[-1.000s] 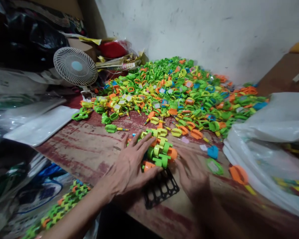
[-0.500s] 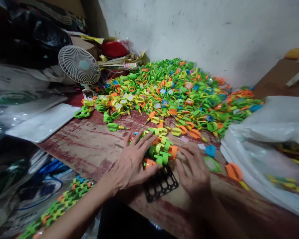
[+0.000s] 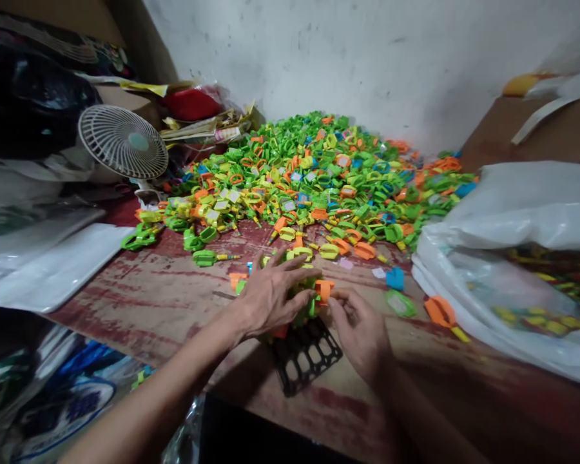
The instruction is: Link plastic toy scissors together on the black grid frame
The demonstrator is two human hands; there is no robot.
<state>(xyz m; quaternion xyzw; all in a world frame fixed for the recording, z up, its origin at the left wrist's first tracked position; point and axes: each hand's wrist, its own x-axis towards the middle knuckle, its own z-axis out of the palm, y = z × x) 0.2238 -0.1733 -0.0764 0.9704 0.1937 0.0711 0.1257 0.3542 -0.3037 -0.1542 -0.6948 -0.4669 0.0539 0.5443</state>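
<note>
My left hand [image 3: 273, 290] lies over a cluster of green, yellow and orange plastic pieces [image 3: 312, 274], its fingers spread across their tops. At the cluster's right end, my right hand [image 3: 360, 322] has its thumb and index finger closed on an orange plastic piece [image 3: 324, 291]. Beneath and in front of the cluster is a black rack [image 3: 314, 353] with rows of oval openings. Part of the cluster is hidden under my left hand.
A large heap of similar plastic pieces [image 3: 294, 174] lies against the wall. A white fan [image 3: 124, 143] stands at the left, near a flat white package [image 3: 62, 267]. At the right are a blue piece [image 3: 395, 278], an orange piece [image 3: 439, 310] and a white sack [image 3: 517, 222].
My left hand has shifted over the cluster with its thumb drawn up. My right hand has closed its fingertips on the orange piece. The view has swung to the right.
</note>
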